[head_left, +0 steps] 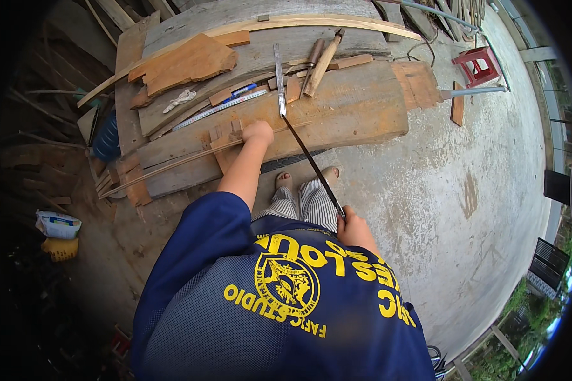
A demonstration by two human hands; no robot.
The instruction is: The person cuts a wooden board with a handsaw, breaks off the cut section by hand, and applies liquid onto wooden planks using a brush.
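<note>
My left hand (258,132) is closed over a long thin wooden strip (184,157), pressing it down on a thick plank (356,111). Small wood blocks (224,141) lie under and beside the strip by that hand. At my right side, my right hand (354,230) grips the near end of a saw (313,163), seen as a long, narrow dark blade. Its far end reaches the plank's near edge, to the right of my left hand. Just beyond that tip lies a metal ruler (279,79). Whether the blade touches the strip is hard to make out.
Farther back on the planks lie a white measuring scale (219,110), a blue pen (241,91), two wooden-handled tools (324,63) and a rough board (187,66). A blue plastic bottle (106,136) stands left. A red stool (476,66) is on the concrete floor (426,203) at right.
</note>
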